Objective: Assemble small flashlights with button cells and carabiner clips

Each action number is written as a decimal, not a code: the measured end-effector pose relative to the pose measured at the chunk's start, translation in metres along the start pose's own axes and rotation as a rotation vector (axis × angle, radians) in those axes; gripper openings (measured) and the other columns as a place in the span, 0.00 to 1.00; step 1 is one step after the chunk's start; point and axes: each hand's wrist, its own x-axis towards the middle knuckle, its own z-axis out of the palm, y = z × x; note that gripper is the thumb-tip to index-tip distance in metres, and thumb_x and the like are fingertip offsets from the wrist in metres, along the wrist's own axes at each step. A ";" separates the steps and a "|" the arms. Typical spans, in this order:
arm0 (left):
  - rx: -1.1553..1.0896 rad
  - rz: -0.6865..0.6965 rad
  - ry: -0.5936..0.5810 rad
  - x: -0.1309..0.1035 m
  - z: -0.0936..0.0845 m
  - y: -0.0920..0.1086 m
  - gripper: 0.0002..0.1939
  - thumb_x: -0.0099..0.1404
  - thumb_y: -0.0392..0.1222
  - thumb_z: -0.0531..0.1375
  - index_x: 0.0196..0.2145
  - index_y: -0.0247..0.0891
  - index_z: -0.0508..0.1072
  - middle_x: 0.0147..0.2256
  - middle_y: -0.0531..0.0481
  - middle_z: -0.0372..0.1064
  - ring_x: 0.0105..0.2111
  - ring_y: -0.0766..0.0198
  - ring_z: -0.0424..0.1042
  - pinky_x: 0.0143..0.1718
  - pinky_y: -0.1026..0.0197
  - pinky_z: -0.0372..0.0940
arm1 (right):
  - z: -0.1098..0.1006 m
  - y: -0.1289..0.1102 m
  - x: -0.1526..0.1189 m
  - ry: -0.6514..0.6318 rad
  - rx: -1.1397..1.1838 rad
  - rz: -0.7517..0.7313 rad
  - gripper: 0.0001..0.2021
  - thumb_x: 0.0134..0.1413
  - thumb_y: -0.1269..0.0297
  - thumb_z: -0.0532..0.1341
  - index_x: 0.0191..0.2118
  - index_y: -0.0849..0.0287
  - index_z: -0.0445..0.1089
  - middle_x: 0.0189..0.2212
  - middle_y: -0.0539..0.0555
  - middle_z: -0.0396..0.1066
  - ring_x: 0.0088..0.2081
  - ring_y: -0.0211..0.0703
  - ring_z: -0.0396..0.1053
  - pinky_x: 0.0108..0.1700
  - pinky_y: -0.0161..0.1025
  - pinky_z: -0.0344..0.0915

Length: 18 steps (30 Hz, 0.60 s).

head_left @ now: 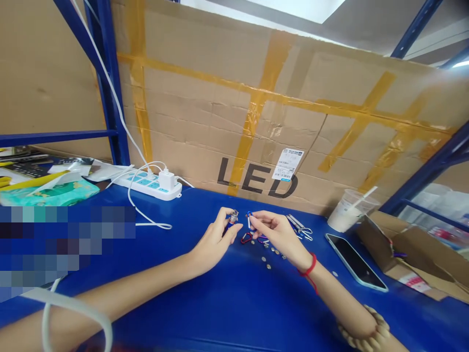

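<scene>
Head view: left hand (212,239) grasps a small blue cylinder (233,218), long axis tilted, metal end pointing far and slightly right. Right hand (276,232) pinches a blue clip (249,221), nearly upright. Both are apart, not set down; a red clip (244,240) and discs (268,267) lie loose on the surface (234,303).

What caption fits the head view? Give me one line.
Left fingers hold a small metal-topped cylinder, right fingers a blue carabiner, above a blue tabletop.
</scene>
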 end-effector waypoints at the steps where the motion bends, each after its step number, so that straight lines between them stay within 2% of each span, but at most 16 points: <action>1: -0.025 -0.023 0.000 -0.001 -0.002 -0.003 0.10 0.66 0.48 0.48 0.39 0.40 0.54 0.23 0.59 0.55 0.23 0.71 0.57 0.27 0.65 0.56 | 0.006 -0.003 0.001 0.007 0.019 0.003 0.21 0.46 0.49 0.63 0.36 0.65 0.70 0.27 0.52 0.71 0.23 0.35 0.69 0.27 0.33 0.66; 5: -0.151 -0.108 0.014 0.002 -0.011 -0.008 0.13 0.66 0.52 0.47 0.33 0.41 0.49 0.22 0.61 0.50 0.21 0.73 0.54 0.24 0.67 0.54 | 0.017 -0.008 0.006 0.053 0.014 -0.022 0.21 0.46 0.49 0.62 0.36 0.64 0.72 0.29 0.53 0.71 0.25 0.35 0.69 0.29 0.33 0.66; 9: -0.253 -0.119 -0.011 0.006 -0.019 -0.011 0.16 0.65 0.54 0.46 0.31 0.41 0.47 0.22 0.62 0.48 0.18 0.75 0.51 0.22 0.68 0.52 | 0.025 0.005 0.003 0.047 0.042 0.014 0.22 0.44 0.48 0.63 0.37 0.64 0.72 0.27 0.54 0.71 0.25 0.37 0.68 0.28 0.34 0.66; 14: -0.169 -0.077 -0.033 0.005 -0.022 -0.012 0.14 0.64 0.51 0.50 0.31 0.40 0.50 0.23 0.61 0.50 0.19 0.75 0.52 0.23 0.68 0.51 | 0.039 0.020 -0.014 -0.049 -0.044 0.024 0.19 0.49 0.48 0.61 0.33 0.63 0.73 0.25 0.52 0.67 0.21 0.33 0.63 0.22 0.31 0.63; 18: -0.146 -0.078 -0.065 0.004 -0.019 -0.014 0.15 0.62 0.49 0.54 0.29 0.39 0.52 0.23 0.61 0.48 0.19 0.75 0.50 0.22 0.68 0.50 | 0.043 0.022 -0.019 -0.090 -0.019 0.034 0.18 0.52 0.49 0.59 0.33 0.62 0.72 0.26 0.51 0.66 0.22 0.33 0.64 0.23 0.30 0.65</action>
